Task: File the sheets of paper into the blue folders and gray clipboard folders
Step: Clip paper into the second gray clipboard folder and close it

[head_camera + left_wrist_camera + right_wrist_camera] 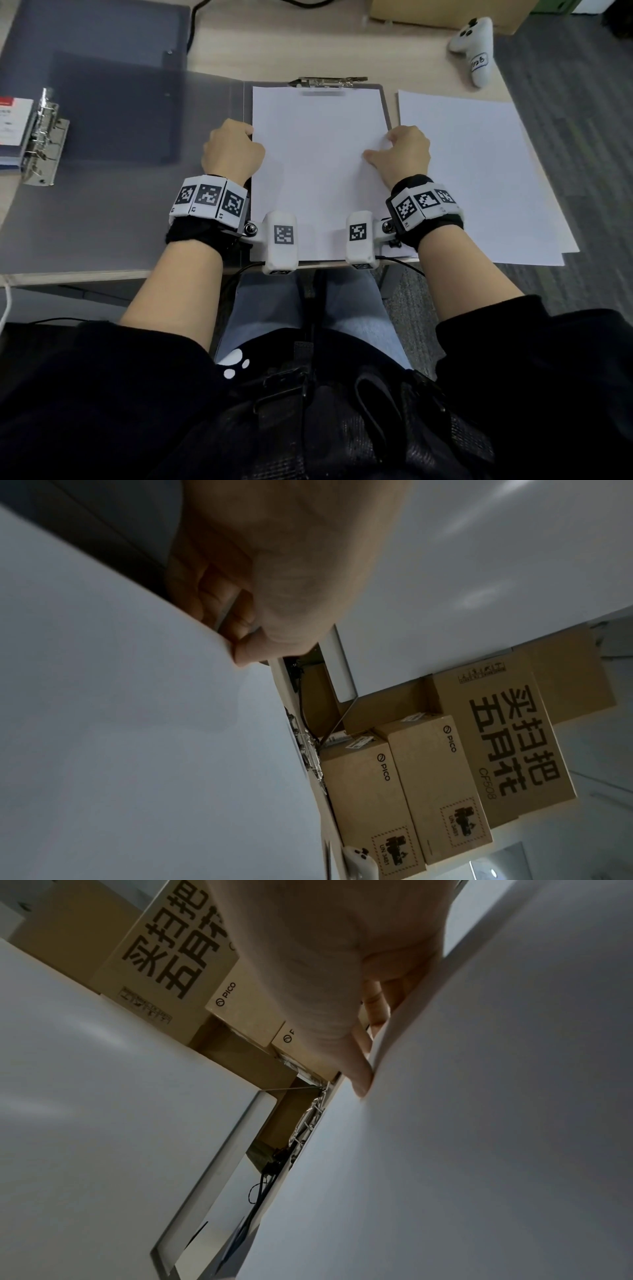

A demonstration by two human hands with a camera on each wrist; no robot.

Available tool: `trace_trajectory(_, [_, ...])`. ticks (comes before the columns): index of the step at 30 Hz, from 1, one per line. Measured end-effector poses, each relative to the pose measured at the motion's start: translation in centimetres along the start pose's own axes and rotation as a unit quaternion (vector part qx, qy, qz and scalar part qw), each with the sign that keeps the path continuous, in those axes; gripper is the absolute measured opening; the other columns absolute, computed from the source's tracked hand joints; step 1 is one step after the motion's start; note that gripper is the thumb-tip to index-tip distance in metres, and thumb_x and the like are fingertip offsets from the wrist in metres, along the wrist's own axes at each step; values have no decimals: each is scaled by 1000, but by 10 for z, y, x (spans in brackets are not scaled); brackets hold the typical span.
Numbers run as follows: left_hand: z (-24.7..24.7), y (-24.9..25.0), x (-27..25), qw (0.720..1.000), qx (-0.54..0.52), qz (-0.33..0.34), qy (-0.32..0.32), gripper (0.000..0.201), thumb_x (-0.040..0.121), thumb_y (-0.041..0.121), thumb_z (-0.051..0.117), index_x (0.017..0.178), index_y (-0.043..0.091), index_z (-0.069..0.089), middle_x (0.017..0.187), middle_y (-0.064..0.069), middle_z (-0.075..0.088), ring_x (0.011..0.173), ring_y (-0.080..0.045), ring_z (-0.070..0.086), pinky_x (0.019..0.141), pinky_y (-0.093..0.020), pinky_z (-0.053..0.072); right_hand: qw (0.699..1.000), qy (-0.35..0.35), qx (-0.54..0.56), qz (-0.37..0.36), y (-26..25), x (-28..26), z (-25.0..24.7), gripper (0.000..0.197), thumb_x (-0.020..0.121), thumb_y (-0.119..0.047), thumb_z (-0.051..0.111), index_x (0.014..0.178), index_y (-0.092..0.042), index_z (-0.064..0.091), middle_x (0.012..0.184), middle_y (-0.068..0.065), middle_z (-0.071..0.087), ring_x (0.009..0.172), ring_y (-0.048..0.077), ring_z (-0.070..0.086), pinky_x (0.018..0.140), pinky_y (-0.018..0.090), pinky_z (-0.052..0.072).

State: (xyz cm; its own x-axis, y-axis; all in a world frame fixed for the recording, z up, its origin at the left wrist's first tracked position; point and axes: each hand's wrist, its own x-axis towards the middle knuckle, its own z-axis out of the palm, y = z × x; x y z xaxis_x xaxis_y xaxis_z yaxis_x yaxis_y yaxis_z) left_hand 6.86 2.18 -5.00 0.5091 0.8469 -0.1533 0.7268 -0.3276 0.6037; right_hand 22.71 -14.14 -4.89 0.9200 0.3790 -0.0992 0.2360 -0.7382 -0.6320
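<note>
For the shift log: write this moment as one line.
left hand: pinches left edge of white paper sheet | right hand: pinches its right edge | sheet on open gray clipboard folder, top at metal clip

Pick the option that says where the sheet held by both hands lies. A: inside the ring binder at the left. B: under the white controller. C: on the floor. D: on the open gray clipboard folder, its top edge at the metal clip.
D: the sheet, held by the left hand and right hand, lies on the gray clipboard folder with its top at the metal clip.
</note>
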Motion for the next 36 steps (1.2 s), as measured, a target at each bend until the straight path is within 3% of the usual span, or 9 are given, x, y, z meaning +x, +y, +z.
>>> trace_trajectory(6, [-3,6,-6,999,32,5,27,24,80,8,50,87,29,60,97,-7,61,92,-34,53,74,-33,40,998,11,-61,-16,0,-3,1,42,82,-26,68,116,-5,56,129,10,42,107,31,54,75,28,38])
trace_trajectory(9, [-2,5,-8,999,25,12,43,33,82,10,53,110,22,66,112,-10,65,109,-38,56,78,-33,40,995,13,-101,-20,-1,0,3,44,81,-28,68,117,-6,58,131,9,41,115,30,49,85,36,46])
trace_trajectory(12, [-4,4,-6,998,8,35,51,38,80,6,52,112,22,65,109,-10,66,107,-35,57,80,-33,42,995,10,-96,-31,-3,4,5,38,80,-21,67,115,-6,61,129,10,44,117,30,48,94,40,46])
trace_trajectory(16, [-5,10,1,995,8,99,28,58,77,-8,45,125,21,59,124,-12,53,114,-30,53,94,-35,42,997,-13,-57,-48,-12,8,8,25,83,-3,53,104,-2,65,127,12,52,116,31,52,93,34,48])
trace_trajectory(21, [3,24,11,977,53,186,-88,67,76,-17,40,130,20,55,149,-6,34,139,-26,27,113,-33,22,996,-52,-58,-51,-30,14,13,35,82,-4,45,110,-1,66,128,14,51,122,32,43,100,34,44])
trace_trajectory(25, [8,34,16,968,108,168,-150,77,79,-15,38,140,32,41,159,0,12,148,-18,2,117,-51,2,991,-81,-84,-60,-44,25,16,37,82,-13,52,117,-10,62,135,13,44,126,30,42,108,35,38])
trace_trajectory(28, [4,37,23,968,115,166,-152,75,79,-12,38,137,35,44,159,-2,10,147,-20,2,118,-54,6,990,-104,-74,-64,-51,35,20,45,80,-22,59,124,-12,59,140,8,45,130,26,42,106,32,40])
trace_trajectory(33, [6,37,35,977,74,145,-138,67,81,-6,32,125,39,55,156,-2,21,144,-20,14,116,-35,24,991,-122,-11,-47,-62,53,29,59,84,-21,63,136,-1,42,149,10,27,135,19,37,99,21,36])
trace_trajectory(36, [8,37,39,977,75,146,-134,65,83,-6,32,123,37,59,153,-3,29,142,-23,17,114,-34,24,992,-109,62,-9,-68,57,33,64,80,-19,68,134,0,41,142,11,37,128,23,45,103,30,42])
